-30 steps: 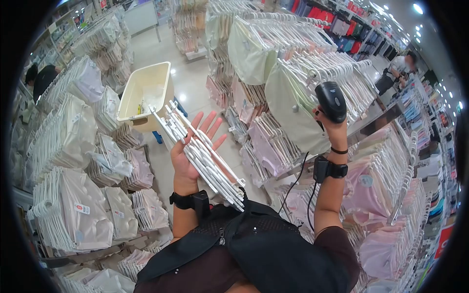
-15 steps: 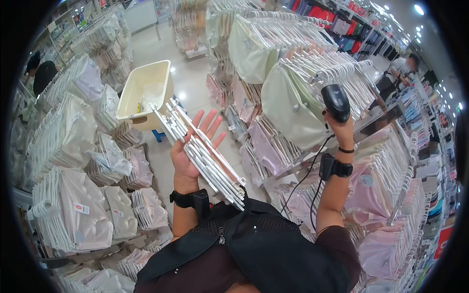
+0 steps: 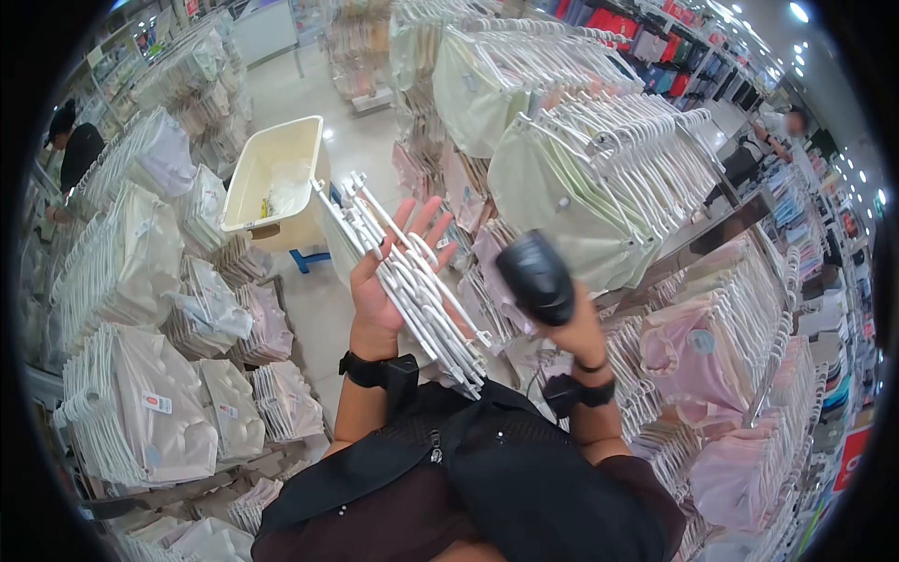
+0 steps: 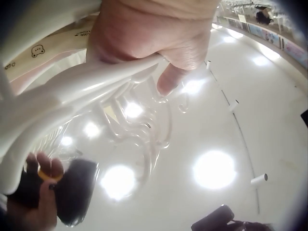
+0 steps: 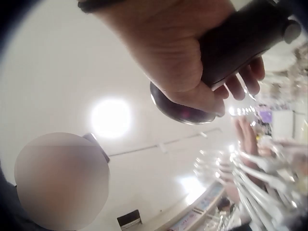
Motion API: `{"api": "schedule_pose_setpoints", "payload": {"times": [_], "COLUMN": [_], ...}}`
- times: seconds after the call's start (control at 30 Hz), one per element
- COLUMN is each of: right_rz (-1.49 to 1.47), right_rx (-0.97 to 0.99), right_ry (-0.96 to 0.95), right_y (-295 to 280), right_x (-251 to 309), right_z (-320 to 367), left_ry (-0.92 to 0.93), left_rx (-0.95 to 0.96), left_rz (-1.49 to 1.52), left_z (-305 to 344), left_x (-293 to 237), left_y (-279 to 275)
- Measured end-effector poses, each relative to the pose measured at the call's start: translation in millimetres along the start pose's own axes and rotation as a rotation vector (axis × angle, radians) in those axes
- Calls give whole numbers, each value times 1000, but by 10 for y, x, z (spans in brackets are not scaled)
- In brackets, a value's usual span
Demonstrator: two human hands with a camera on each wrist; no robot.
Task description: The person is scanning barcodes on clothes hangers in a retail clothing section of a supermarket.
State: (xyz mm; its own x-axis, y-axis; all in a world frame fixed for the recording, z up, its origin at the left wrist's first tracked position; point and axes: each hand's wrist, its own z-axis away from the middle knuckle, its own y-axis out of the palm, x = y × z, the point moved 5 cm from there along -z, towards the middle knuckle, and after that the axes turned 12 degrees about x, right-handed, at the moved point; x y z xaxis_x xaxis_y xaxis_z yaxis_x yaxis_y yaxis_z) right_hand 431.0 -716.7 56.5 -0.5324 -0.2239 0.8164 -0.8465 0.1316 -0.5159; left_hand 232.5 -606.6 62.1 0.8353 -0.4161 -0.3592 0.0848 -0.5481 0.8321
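Spread palm up, my left hand [image 3: 375,304] carries a bundle of white hangers [image 3: 412,295] across the palm beside the thumb, its fingers straight behind them. Pale cloth hangs from the bundle; a printed garment [image 4: 50,50] shows beneath it in the left wrist view. My right hand [image 3: 576,332] grips a black barcode scanner [image 3: 536,272], blurred in the head view, just right of the bundle. In the right wrist view, the fingers [image 5: 236,87] wrap round the scanner's handle [image 5: 240,43].
A cream tub [image 3: 272,173] stands ahead on a blue support. Racks of pale hanging garments line the left [image 3: 154,403] and right [image 3: 562,206]. A black cable runs near my right arm. One person [image 3: 80,155] is at far left, another [image 3: 773,131] at far right.
My right hand has swung left and down with the scanner, away from the rack and towards the hangers. The left hand with its bundle has shifted slightly right.
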Motion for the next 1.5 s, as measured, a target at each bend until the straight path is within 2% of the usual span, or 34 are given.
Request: {"api": "schedule_pose_setpoints", "payload": {"times": [0.07, 0.13, 0.17, 0.27, 0.33, 0.4, 0.47, 0.6, 0.67, 0.77, 0.8, 0.9, 0.97, 1.2, 1.33, 1.4, 1.5], "right_rz": [-329, -482, -411, -394, -395, -345, -401, -534, -355, -398, -295, -241, -142, -332, -55, 85, 208], "right_rx": [241, 313, 344, 425, 369, 195, 137, 6, -40, -211, -205, -192, -147, -275, -252, -405, -669], "right_ry": [4, -30, -94, -106, -97, -113, -69, -61, 12, -6, -20, -48, 33, 59, 52, 79, -53], "right_y": [359, 571, 587, 641, 660, 552, 435, -91, -397, -716, -807, -985, -1050, -1292, -1447, -1496, -1427], "right_x": [281, 296, 363, 414, 406, 430, 278, 191, 110, -74, -105, -178, -273, -501, -403, -251, 14], "right_z": [-209, -215, -231, -253, -253, -307, -405, -481, -466, -447, -456, -478, -509, -428, -338, -164, 74], "left_ry": [-11, -17, -19, -15, -8, -10, -14, -9, 34, 77, 97, 110, 112, 125, 141, 167, 143], "left_rx": [69, 71, 77, 83, 89, 73, 56, 52, 14, 2, -11, -11, -15, -14, -6, -11, -38], "left_rz": [49, 34, 25, 10, 3, 16, 27, -23, -54, -56, -57, -70, -85, -62, -21, -29, -14], "left_z": [-30, -42, -43, -29, -19, 7, 27, 75, 108, 150, 162, 163, 169, 164, 148, 146, 135], "left_x": [41, 41, 38, 26, 14, 7, -15, -121, -205, -306, -341, -395, -411, -414, -408, -407, -384], "left_y": [21, 33, 35, 10, 13, -22, -47, -62, -76, -96, -104, -112, -126, -178, -180, -196, -208]}}
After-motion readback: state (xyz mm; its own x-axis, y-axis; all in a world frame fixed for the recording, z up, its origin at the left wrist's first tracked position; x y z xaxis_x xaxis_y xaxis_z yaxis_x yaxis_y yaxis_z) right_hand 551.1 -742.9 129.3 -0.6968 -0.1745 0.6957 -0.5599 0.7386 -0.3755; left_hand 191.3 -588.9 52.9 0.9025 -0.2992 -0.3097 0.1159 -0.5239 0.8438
